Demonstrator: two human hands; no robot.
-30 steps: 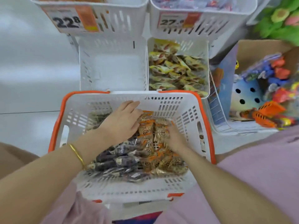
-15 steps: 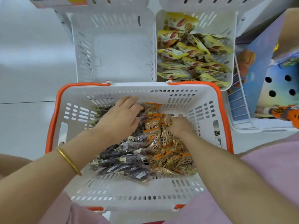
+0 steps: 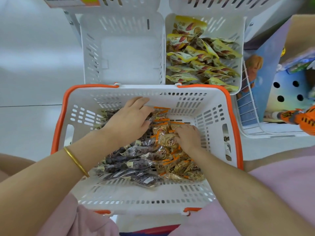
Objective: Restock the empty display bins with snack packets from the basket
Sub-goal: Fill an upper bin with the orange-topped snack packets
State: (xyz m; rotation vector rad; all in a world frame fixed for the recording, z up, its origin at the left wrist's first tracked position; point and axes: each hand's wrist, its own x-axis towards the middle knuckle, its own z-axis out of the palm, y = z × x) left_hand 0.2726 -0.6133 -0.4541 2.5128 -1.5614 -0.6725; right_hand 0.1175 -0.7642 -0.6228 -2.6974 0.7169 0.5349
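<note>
White floor (image 3: pixel 30 74). One basket (image 3: pixel 144 195); two bins (image 3: pixel 122 53), one with yellow packets (image 3: pixel 201 62). Left grip (image 3: pixel 129 121) released, flat on dark packets (image 3: pixel 129 167); right grip (image 3: pixel 187 137) clenched on orange packets (image 3: pixel 180 169).

The floor (image 3: pixel 30 68) is pale and glossy. One dark joint line (image 3: pixel 25 105) runs across it to the left edge. A white wire rack (image 3: pixel 265 132) stands at the floor's right side. Inside the rack a blue carton (image 3: pixel 269 48) stands on end, printed with an orange-brown figure (image 3: pixel 254 65). Beside the carton is a light-blue panel (image 3: pixel 288 91) with four round black holes. An orange toy (image 3: pixel 305 118) with black markings lies at the right edge. A brown cardboard panel (image 3: pixel 303 28) occupies the upper right corner. A price label (image 3: pixel 73 1) with an orange section is cut off by the top edge.
</note>
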